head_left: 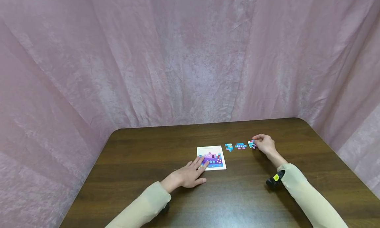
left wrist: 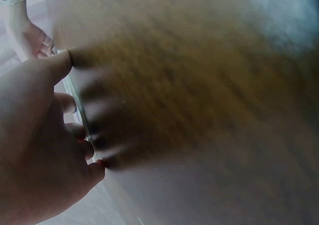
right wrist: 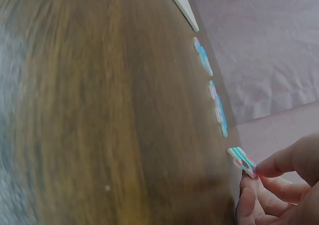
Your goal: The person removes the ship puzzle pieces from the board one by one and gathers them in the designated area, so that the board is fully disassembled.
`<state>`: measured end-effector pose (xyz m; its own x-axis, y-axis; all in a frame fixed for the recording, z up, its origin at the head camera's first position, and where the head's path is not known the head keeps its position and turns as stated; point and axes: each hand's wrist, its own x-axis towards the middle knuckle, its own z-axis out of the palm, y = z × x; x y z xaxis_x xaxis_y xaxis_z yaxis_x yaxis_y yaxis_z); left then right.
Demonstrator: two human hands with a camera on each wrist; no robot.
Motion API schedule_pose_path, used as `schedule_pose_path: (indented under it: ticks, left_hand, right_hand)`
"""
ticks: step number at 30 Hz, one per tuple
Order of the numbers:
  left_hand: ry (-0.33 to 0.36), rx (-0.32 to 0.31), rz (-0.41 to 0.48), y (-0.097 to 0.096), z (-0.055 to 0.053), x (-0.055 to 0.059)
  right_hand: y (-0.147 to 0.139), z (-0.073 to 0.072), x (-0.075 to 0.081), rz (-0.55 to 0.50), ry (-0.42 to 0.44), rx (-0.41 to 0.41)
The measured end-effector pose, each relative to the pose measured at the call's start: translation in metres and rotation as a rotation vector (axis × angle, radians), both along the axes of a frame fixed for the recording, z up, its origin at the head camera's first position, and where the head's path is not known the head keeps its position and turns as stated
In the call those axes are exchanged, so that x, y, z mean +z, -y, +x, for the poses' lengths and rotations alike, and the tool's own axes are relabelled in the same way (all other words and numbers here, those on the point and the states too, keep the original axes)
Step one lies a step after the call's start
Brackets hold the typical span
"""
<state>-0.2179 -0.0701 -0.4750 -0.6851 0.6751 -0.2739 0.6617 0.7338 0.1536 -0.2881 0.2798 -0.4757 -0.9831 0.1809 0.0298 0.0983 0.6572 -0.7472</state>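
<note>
A white-framed jigsaw board (head_left: 211,149) lies on the table, its lower part filled with a purple ship picture. My left hand (head_left: 191,175) rests flat on the board's left side, fingers spread over the picture. In the left wrist view the fingertips of that hand (left wrist: 45,135) meet the board's edge. Over to the right, my right hand (head_left: 265,145) pinches a striped puzzle piece (right wrist: 242,160) between thumb and fingers. Two more pieces lie in a row between the board and this hand: a blue one (head_left: 229,147) and a wider blue-and-pink one (head_left: 240,146).
The brown wooden table (head_left: 148,148) has rounded far corners. Pink velvety curtains (head_left: 190,56) hang behind it and along both sides. A black device with a yellow mark (head_left: 276,178) is strapped at the right wrist.
</note>
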Motion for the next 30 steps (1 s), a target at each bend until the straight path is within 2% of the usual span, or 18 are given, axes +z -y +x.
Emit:
schedule_pose_path:
  ticks: [11, 23, 30]
  left_hand:
    - [0.014, 0.007, -0.001, -0.0010, 0.0006, -0.0005]
    - [0.002, 0.003, 0.008, 0.0007, -0.0015, -0.0019]
    - [0.019, 0.008, -0.005, -0.0019, -0.0012, 0.0032]
  right_hand:
    - [-0.0021, 0.0009, -0.0040, 0.058, 0.021, 0.029]
    - [-0.0001, -0.0005, -0.0059, 0.106, -0.005, 0.010]
    - [0.0032, -0.0007, -0.0034, 0.119, -0.038, 0.002]
